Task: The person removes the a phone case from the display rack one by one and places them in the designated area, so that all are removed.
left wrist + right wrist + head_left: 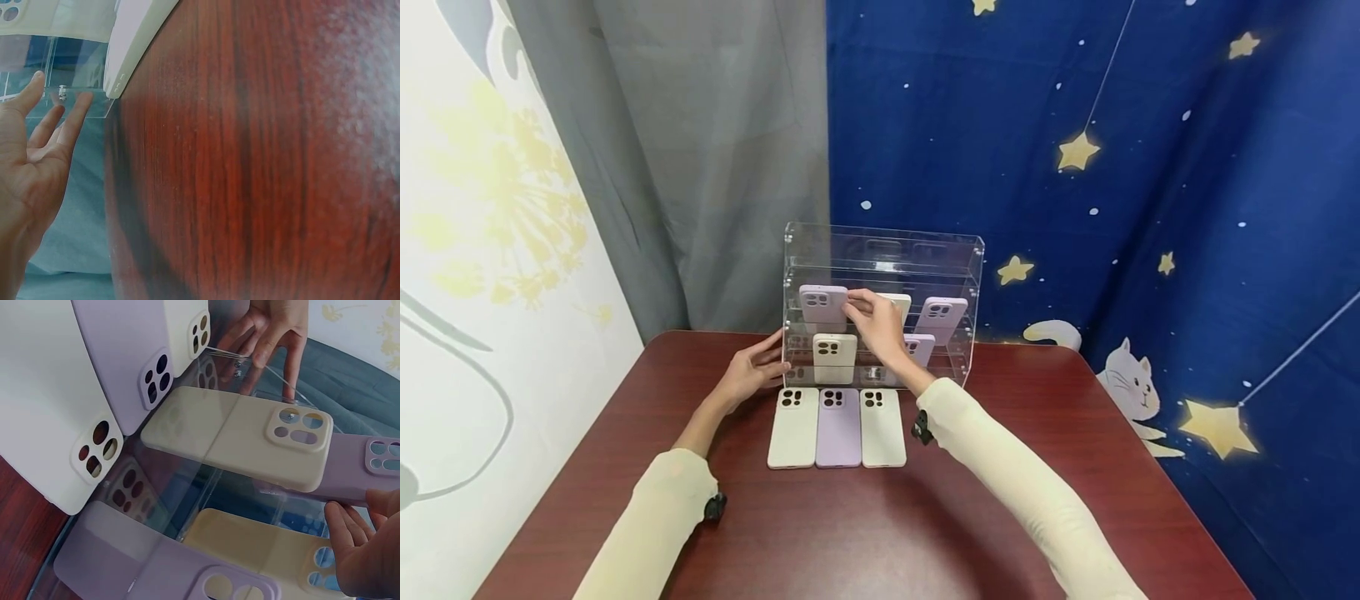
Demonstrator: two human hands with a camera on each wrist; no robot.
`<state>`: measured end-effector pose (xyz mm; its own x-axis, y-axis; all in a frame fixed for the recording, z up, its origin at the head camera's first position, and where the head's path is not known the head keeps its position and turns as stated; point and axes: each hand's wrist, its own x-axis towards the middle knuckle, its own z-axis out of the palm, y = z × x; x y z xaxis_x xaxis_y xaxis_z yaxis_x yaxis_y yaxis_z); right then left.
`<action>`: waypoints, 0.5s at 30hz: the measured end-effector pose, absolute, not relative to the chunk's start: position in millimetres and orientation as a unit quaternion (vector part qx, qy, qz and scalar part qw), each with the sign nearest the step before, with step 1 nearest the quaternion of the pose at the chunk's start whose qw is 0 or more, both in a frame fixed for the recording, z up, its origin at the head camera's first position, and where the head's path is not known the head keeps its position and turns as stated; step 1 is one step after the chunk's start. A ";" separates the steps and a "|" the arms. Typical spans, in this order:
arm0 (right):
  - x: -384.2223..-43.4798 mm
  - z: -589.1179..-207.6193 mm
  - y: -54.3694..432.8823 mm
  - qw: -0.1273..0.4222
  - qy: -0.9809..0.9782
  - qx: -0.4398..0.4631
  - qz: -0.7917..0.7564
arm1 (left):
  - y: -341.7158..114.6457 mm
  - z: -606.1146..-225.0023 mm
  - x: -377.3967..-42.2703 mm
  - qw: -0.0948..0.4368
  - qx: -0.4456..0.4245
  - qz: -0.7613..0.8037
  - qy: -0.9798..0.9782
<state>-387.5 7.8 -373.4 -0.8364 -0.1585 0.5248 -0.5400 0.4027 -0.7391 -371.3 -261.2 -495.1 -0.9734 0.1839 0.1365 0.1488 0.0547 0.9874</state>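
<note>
A clear acrylic tiered display stand holds phone cases upright. My right hand pinches the edge of a light purple phone case on the stand's left side; thumb and fingers meet at that edge in the right wrist view. Below it stands a white phone case. My left hand rests against the stand's left side, fingers extended and thumb apart in the left wrist view. Another purple case stands at the right. Behind my right hand, a white case and a lower purple case are partly hidden.
Before the stand, a white case, a purple case and a second white case form a row side by side. All this is on a dark red wooden table. Grey and blue curtains hang behind.
</note>
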 end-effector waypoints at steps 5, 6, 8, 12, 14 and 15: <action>-383.1 -367.3 9.8 0.190 -0.816 0.221 0.499 | -262.7 -494.8 -370.9 0.016 0.115 0.672 0.731; -382.5 -366.2 10.2 0.191 -0.814 0.222 0.501 | -263.1 -494.7 -370.8 0.017 0.115 0.671 0.732; -381.0 -363.4 11.1 0.191 -0.811 0.225 0.506 | -263.5 -494.2 -370.7 0.019 0.112 0.670 0.734; -379.2 -358.2 13.3 0.192 -0.805 0.231 0.512 | -263.2 -493.3 -371.0 0.022 0.112 0.668 0.735; -379.0 -355.9 14.4 0.193 -0.802 0.234 0.515 | -262.7 -493.1 -371.1 0.024 0.114 0.666 0.737; -378.9 -355.0 15.1 0.193 -0.800 0.235 0.518 | -262.5 -493.1 -371.0 0.024 0.113 0.665 0.738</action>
